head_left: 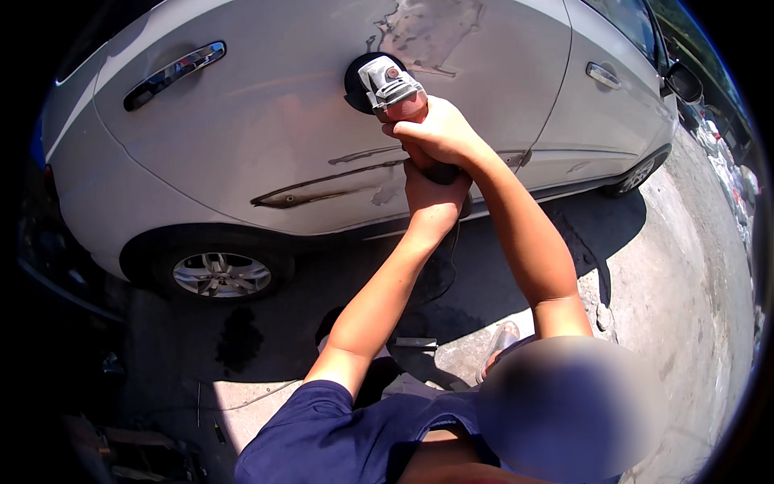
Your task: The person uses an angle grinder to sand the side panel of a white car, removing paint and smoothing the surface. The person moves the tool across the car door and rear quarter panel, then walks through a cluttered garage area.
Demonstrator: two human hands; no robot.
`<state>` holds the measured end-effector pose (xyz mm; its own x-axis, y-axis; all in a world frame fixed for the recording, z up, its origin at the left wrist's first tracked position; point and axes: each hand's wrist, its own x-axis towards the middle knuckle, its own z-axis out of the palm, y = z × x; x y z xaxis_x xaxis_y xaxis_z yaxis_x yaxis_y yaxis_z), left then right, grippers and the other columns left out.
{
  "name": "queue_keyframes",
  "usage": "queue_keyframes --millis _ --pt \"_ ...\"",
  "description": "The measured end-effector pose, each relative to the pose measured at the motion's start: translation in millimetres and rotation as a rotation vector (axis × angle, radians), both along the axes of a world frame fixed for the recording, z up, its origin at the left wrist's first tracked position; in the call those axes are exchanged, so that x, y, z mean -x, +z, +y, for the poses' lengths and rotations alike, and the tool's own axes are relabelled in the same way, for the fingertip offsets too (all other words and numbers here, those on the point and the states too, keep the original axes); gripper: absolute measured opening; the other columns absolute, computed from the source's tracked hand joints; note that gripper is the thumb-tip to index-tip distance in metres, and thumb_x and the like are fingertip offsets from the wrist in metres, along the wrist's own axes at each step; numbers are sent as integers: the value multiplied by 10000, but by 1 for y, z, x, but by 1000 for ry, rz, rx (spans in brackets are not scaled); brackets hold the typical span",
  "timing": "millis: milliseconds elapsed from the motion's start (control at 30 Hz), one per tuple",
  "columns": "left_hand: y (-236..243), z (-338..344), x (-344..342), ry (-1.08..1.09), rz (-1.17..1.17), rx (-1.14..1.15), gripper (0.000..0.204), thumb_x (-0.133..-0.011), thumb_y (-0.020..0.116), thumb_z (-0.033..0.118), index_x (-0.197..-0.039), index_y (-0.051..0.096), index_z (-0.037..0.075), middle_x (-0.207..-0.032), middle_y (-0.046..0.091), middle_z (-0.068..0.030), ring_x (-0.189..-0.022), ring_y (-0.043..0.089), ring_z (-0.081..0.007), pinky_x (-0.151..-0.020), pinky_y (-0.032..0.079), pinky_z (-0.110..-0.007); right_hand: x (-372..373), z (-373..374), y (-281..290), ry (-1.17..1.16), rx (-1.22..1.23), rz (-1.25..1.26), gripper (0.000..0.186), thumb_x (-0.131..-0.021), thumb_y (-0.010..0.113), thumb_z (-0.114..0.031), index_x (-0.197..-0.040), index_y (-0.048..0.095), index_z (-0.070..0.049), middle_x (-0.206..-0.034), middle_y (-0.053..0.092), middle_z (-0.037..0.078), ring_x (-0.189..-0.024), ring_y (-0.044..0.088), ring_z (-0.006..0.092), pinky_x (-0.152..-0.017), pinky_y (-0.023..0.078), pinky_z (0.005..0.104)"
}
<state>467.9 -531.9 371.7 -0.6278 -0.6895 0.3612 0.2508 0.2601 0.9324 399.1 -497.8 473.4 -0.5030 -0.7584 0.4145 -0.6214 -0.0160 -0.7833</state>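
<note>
Both my hands grip an angle grinder with a silver head and a reddish body. Its round dark disc lies against the side of a silver-grey car, just below a patch of stripped paint. Closest to the head, my right hand wraps round the body, thumb across it. My left hand closes round the rear part, lower down; its fingers are partly hidden. A thin cord hangs beneath the tool. Below the disc, a long dark scraped strip crosses the lower panel.
Chrome handles stick out from the car's doors, and a side mirror juts out at far right. The rear wheel stands on concrete at left. A sandaled foot and a small pale block are on the ground.
</note>
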Motion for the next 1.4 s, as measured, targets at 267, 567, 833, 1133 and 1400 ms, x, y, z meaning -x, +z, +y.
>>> queue_keyframes --millis 267,567,833,1133,1400 --pt "26 3 -27 -102 -175 -37 793 -740 876 299 -1282 413 -47 -1128 692 -232 -1034 719 -330 -873 577 -394 -3 5 -4 -30 183 -139 438 -751 818 -386 -993 733 -32 -864 736 88 -805 679 191 -805 544 339" --pt "-95 58 -94 -293 -179 -40 864 -723 906 214 -1380 389 0 -1178 681 -191 -1070 715 -315 -909 568 -394 -70 83 -136 -148 222 -403 444 -789 861 -139 -1146 642 8 -1022 698 44 -916 634 126 -862 519 307" --pt "-188 57 -113 -313 -306 -82 799 -775 848 215 -1391 391 -10 -1221 671 -215 -1106 702 -367 -901 567 -428 -81 71 -219 -173 91 -435 528 -748 885 -188 -1159 644 39 -1001 767 136 -944 744 192 -880 568 339" --pt "-131 15 -93 -365 -260 -19 960 -723 905 264 -1471 348 33 -1269 675 -210 -1157 694 -371 -972 564 -432 -75 47 -158 -212 226 -402 433 -778 860 -120 -1127 647 23 -1010 723 79 -917 661 139 -857 536 311" --pt "-42 -24 -44 -270 70 58 954 -688 912 246 -1449 366 61 -1295 635 -182 -1173 664 -320 -966 535 -407 -53 -1 -46 -253 202 -68 615 -713 871 -314 -1123 611 64 -987 748 202 -933 743 322 -868 567 381"
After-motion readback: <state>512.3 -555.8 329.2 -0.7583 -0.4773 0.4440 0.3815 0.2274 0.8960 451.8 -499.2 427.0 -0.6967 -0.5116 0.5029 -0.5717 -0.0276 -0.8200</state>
